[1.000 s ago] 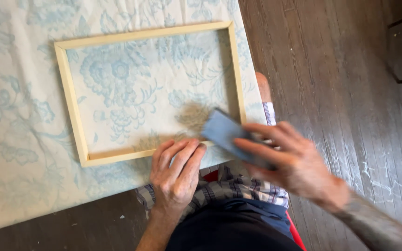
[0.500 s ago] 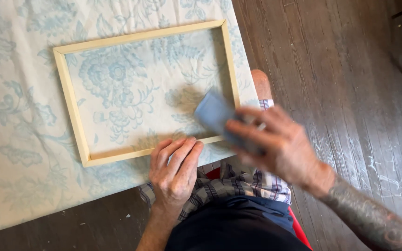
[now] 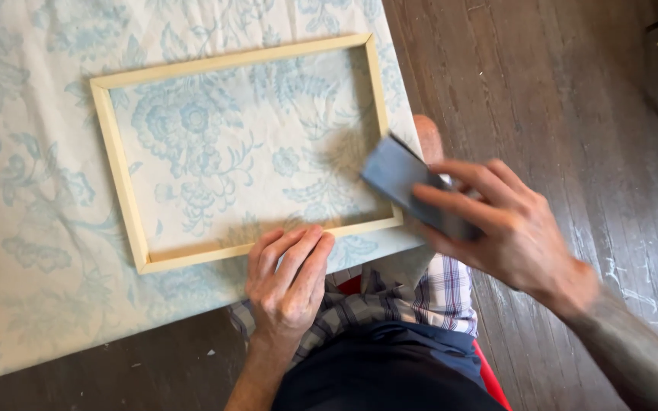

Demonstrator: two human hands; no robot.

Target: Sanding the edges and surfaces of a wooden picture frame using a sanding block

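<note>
While left hand (image 3: 289,278) flat pins wooden frame (image 3: 119,169), right hand (image 3: 508,228) grips grey block (image 3: 405,183).

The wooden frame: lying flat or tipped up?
Flat. The wooden frame lies on the floral cloth, its near rail under the left hand.

Left hand (image 3: 289,280) flat, fingers together; right hand (image 3: 506,228) raised, grip closed.

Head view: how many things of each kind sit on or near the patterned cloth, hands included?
Wooden frame: 1
Grey-blue block: 1
Hands: 2, left hand flat on the frame, right hand with its grip on the block
Patterned cloth: 1
Total: 5
</note>
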